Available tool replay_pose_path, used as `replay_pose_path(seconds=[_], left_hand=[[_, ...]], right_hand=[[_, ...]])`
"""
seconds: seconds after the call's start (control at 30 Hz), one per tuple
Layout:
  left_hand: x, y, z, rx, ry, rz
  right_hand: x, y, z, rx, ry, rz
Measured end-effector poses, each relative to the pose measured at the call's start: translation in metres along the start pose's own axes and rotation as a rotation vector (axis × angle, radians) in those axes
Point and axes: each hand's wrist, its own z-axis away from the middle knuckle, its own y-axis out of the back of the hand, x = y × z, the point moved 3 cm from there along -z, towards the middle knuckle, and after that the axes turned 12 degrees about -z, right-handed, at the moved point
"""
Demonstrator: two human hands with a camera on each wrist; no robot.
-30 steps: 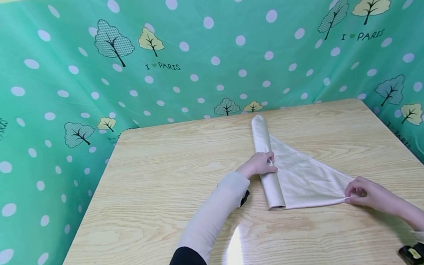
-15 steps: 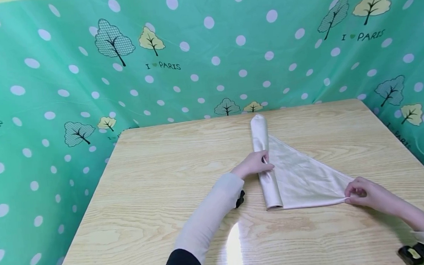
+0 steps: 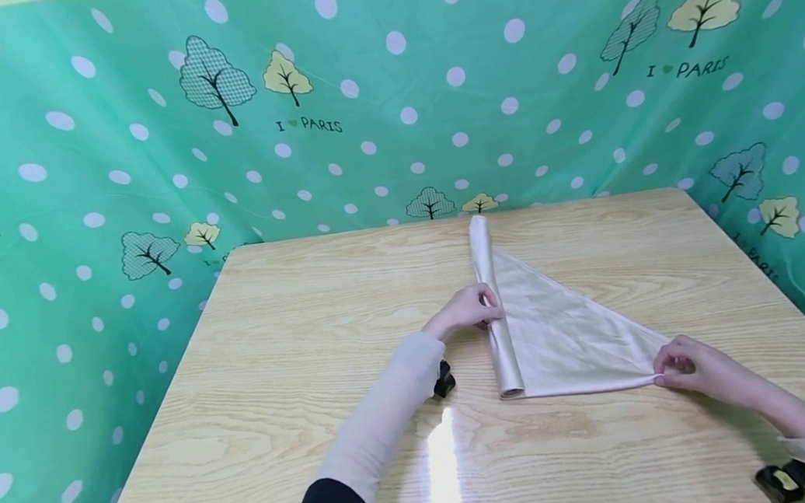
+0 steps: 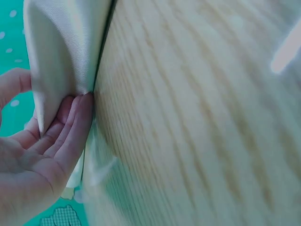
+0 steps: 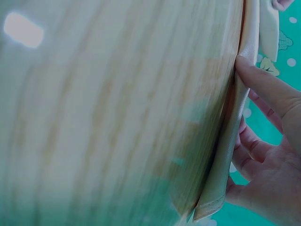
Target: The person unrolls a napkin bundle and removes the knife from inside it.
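The left hand (image 4: 33, 155) fills the 8 o'clock corner, palm toward the camera, fingers (image 4: 75, 122) reaching up toward 12 o'clock. Their tips press against a cream cloth (image 4: 61, 52) — a smooth, finely woven roll that hangs from the 11 o'clock corner and meets the fingertips near 9 o'clock. The thumb curves in from the 9 o'clock edge on the cloth's far side. The wood-grain surface (image 4: 197, 117) takes up everything from 12 through 6 o'clock — pale, blurred, with a bright glare patch at 2 o'clock. Green dotted fabric (image 4: 11, 33) shows at 10 and 7 o'clock.
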Motion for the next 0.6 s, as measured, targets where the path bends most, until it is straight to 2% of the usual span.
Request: replay_pose_path(seconds=[0.3, 0.6], left_hand=[[-0.012, 0.010, 0.008, 0.006, 0.049, 0.123], [-0.023, 0.012, 0.014, 0.004, 0.094, 0.243]], right_hand=[[0.002, -0.001, 0.001, -0.009, -0.011, -0.001], [0.001, -0.002, 0.001, -0.006, -0.033, 0.011]])
